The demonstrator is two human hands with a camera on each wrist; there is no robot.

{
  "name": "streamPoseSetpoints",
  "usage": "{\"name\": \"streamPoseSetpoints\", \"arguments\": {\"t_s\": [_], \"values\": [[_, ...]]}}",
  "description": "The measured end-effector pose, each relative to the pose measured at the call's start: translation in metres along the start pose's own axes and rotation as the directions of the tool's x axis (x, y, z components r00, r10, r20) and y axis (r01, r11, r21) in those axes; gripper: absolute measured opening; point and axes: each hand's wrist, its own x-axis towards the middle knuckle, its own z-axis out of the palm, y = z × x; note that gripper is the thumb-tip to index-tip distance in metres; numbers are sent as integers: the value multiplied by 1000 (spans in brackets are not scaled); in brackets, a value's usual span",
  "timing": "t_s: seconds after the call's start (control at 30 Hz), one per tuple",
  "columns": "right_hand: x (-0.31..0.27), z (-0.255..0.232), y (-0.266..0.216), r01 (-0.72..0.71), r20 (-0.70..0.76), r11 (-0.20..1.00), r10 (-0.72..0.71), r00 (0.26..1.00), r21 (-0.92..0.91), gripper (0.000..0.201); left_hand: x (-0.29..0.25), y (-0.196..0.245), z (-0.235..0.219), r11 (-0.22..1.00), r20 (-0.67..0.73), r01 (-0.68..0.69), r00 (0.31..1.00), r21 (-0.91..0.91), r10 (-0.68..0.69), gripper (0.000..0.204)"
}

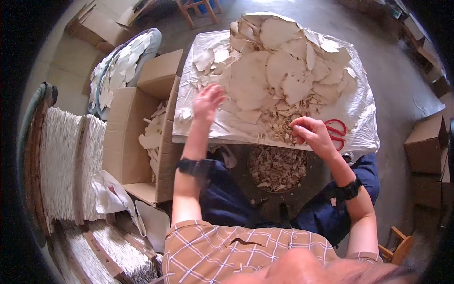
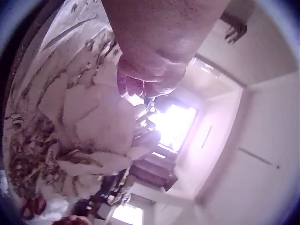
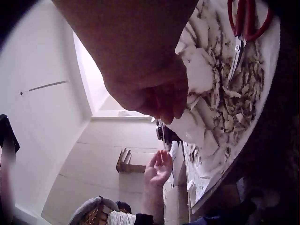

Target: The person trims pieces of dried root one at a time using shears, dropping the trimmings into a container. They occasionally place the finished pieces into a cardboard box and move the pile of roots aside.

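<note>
My left hand (image 1: 208,102) is above the left side of the table, slightly blurred. Its palm and loosely bent fingers show with nothing in them in the right wrist view (image 3: 159,169). Over the near edge, my right hand (image 1: 313,135) hangs with loosely curled fingers, and no piece shows between them. Small brownish scraps (image 1: 279,127) lie just beside its fingertips. Beyond both hands is a heap of flat, pale, irregular sheets (image 1: 250,80) with dark edges. Red-handled scissors (image 3: 237,49) lie right of my right hand, their blades towards the scraps.
White plastic sheeting (image 1: 362,109) covers the table. Below its near edge, between the knees, is a round heap of scraps (image 1: 279,168). An opened cardboard box (image 1: 130,137) with pale pieces stands left. Beyond it is a tray (image 1: 156,41) of flat pieces; white stacks (image 1: 59,161) stand far left.
</note>
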Motion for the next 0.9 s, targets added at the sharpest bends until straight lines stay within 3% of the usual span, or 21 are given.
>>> {"name": "streamPoseSetpoints", "arguments": {"t_s": [0.1, 0.13, 0.17, 0.2, 0.23, 0.3, 0.37, 0.43, 0.53, 0.57, 0.63, 0.7, 0.73, 0.77, 0.8, 0.83, 0.87, 0.9], "values": [[-1, -4, 1, 8, 2, 1000, -8, 1000, 6, 13, 3, -34, 58, 920, 141, -134, 986, 367, 88, 11], [-2, -7, 0, 15, -4, 1000, -15, 1000, 20, 13, -4, -40, 80, 758, 231, -331, 943, 562, 240, 10], [-4, -8, -2, 5, -31, 1000, -5, 1000, 15, 13, -12, -46, 101, 520, 350, -496, 866, 696, 357, 10], [-5, -14, -1, 5, -42, 1000, -5, 999, 10, 13, -13, -58, 119, 245, 520, -678, 705, 693, 482, 14], [-6, -18, 1, 30, -49, 999, -31, 998, -17, 13, -15, -71, 134, -61, 679, -778, 505, 626, 534, 19], [-6, -21, -5, 46, -67, 998, -49, 997, -49, 14, -24, -82, 160, -400, 867, -787, 325, 469, 377, 27], [-10, -21, -14, 52, -90, 995, -60, 994, -85, 14, -14, -111, 158, -553, 851, -649, 435, 523, 295, 36], [-12, -27, -17, 53, -121, 995, -63, 991, -88, 14, -6, -123, 158, -476, 811, -657, 463, 585, 358, 41], [-12, -30, -21, 45, -131, 997, -52, 990, -58, 15, -14, -110, 166, -426, 777, -649, 530, 630, 340, 37], [-14, -33, -20, 40, -145, 998, -48, 988, -57, 15, -16, -104, 170, -422, 781, -657, 525, 624, 339, 37], [-14, -32, -16, 48, -128, 996, -58, 990, -79, 14, -18, -89, 162, -446, 740, -606, 629, 658, 237, 20], [-12, -29, -17, 83, -99, 990, -94, 991, -111, 14, -9, -81, 154, -305, 581, -558, 813, 771, -18, 13], [-13, -26, -19, 97, -111, 987, -111, 988, -126, 13, -3, -85, 141, -150, 631, -613, 752, 776, 191, 18], [-13, -25, -16, 86, -129, 991, -98, 987, -102, 13, -13, -63, 144, 160, 436, -448, 893, 879, 108, 28], [-11, -26, -12, 87, -137, 993, -97, 986, -77, 13, -12, -51, 138, 331, 441, -473, 881, 817, 169, 27], [-10, -26, -11, 95, -140, 991, -107, 984, -89, 12, -14, -42, 135, 670, 401, -366, 909, 646, 110, 22], [-10, -28, -10, 107, -129, 989, -119, 985, -98, 12, -19, -35, 134, 900, 369, -183, 929, 395, 26, 18], [-7, -28, -2, 123, -139, 989, -133, 981, -83, 13, -19, -35, 132, 900, 389, -188, 921, 394, 22, 18]]}}
